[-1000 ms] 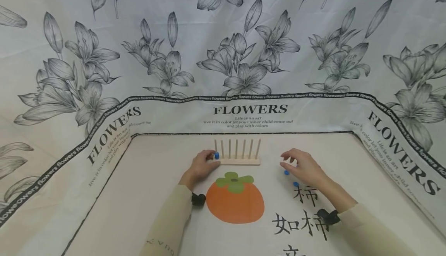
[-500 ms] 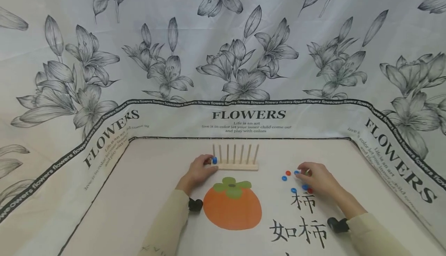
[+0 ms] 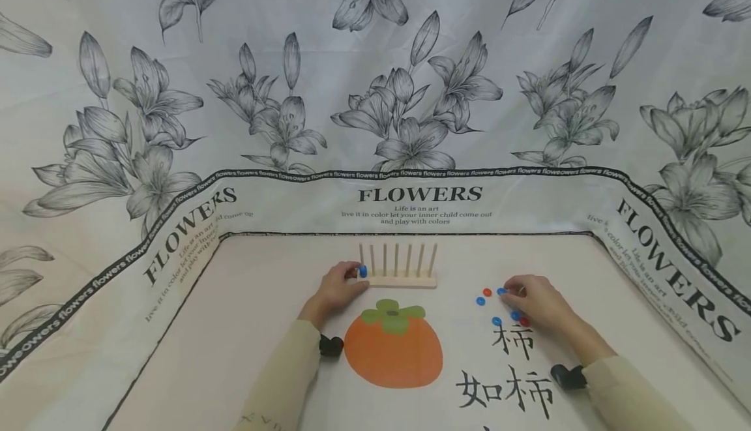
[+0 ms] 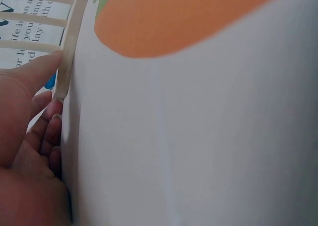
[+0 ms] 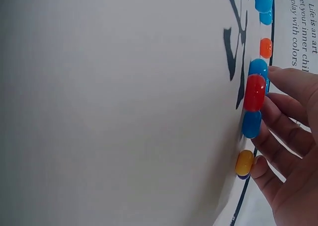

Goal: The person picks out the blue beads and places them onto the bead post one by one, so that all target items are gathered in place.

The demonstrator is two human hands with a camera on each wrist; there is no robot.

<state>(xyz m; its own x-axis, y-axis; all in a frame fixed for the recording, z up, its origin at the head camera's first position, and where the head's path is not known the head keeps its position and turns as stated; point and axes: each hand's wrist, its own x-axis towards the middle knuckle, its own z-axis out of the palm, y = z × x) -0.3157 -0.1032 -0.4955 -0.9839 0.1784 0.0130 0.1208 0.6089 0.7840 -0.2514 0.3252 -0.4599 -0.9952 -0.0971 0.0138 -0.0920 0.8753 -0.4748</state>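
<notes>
A wooden peg rack [image 3: 405,282] with a row of upright pegs stands on the cloth. Blue beads [image 3: 363,272] sit low on its leftmost peg. My left hand [image 3: 337,289] grips the rack's left end, thumb along the front of the base, as the left wrist view also shows. Over to the right, my right hand [image 3: 540,300] has thumb and index fingertips at a blue bead [image 3: 501,291], pinching it near the cloth. Around it lie a red bead [image 3: 487,293] and another blue bead [image 3: 481,301]. The right wrist view has a yellow bead [image 5: 244,162] beside the little finger.
More beads, a blue one [image 3: 497,321] and a red one [image 3: 525,321] among them, lie close to my right hand. A printed orange persimmon [image 3: 393,353] and black characters mark the cloth. Flower-print fabric [image 3: 419,131] rises behind the work surface.
My right hand has moved right and down to the loose beads, then stayed there for the last half second. My left hand keeps its hold on the peg rack. The head view tilted slightly.
</notes>
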